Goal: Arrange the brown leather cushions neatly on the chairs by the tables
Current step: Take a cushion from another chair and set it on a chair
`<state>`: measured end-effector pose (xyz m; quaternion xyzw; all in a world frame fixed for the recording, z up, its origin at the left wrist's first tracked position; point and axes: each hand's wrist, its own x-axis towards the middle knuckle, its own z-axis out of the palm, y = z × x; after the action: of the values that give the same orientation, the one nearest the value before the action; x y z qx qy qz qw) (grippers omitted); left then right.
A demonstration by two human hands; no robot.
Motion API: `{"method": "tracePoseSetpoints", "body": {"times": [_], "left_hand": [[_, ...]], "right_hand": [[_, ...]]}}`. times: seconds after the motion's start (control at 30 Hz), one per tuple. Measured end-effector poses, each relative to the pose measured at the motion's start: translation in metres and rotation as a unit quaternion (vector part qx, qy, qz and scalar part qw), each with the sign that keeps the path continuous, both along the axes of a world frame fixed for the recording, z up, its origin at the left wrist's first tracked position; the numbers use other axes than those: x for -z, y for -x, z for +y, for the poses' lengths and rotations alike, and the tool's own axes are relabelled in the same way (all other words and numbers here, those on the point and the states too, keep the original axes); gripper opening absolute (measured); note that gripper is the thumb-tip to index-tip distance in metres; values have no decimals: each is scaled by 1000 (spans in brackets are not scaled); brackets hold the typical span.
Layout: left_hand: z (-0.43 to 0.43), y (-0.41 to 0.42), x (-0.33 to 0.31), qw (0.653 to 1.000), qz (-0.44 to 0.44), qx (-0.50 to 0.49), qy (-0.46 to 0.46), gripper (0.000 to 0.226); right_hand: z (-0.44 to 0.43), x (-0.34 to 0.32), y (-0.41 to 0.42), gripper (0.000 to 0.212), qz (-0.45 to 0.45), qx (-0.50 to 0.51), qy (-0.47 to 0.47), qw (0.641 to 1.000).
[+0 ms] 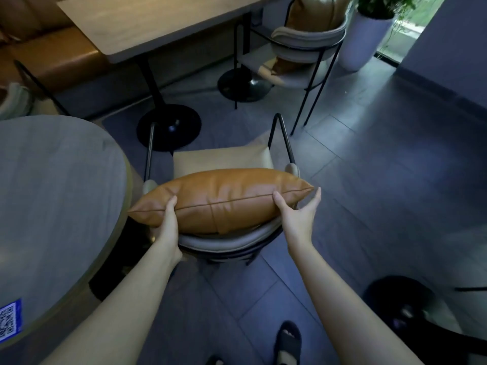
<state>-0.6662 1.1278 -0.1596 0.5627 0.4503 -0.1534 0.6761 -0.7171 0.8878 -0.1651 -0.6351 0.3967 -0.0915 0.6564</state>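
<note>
**Both hands on one brown cushion at the near chair**

The left hand [168,219] grasps the left end of a brown leather cushion [224,200], thumb on top along the piped seam and fingers tucked underneath. The right hand [297,209] is spread wide at the right end: its thumb presses on the seam, while the fingers reach past the pointed corner, loose rather than clenched.

The cushion is plump, smooth and glossy, with creases and a stitched seam across its middle. It lies lengthwise on top of the curved, padded grey backrest of the near chair [232,243], which has thin black metal legs and a beige seat pad.

A second chair [311,46] of the same kind stands further off with another tan cushion [316,11] upright in it. Two tables show: a round grey one [58,185] just left, and a pale wooden rectangular one [147,19] beyond.
</note>
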Motion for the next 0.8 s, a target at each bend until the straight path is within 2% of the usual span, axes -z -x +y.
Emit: {"method": "tracePoseSetpoints", "body": {"times": [0.1,0.17,0.23,0.3,0.43,0.57,0.8], "left_hand": [[-5,4,-3,999,-17,-20,33,98],[-8,5,-2,999,-23,-36,28,81],[-9,5,-3,998,-19,-50,23,90],[-10,5,-5,998,-11,-51,22,99],[-11,2,-5,998,-10,-60,18,89],[-16,-5,-4,998,-15,-56,18,90],[-33,-39,-3,998,-32,-43,23,87]], "right_hand": [[5,11,11,120,38,-5,-148,988],[9,21,17,114,86,-46,-185,978],[16,29,17,112,134,-86,-203,966],[23,37,12,109,162,-110,-183,964],[27,47,0,100,159,-102,-151,970],[16,49,-13,88,158,-126,-139,969],[-11,50,-66,94,165,-164,-107,966]]}}
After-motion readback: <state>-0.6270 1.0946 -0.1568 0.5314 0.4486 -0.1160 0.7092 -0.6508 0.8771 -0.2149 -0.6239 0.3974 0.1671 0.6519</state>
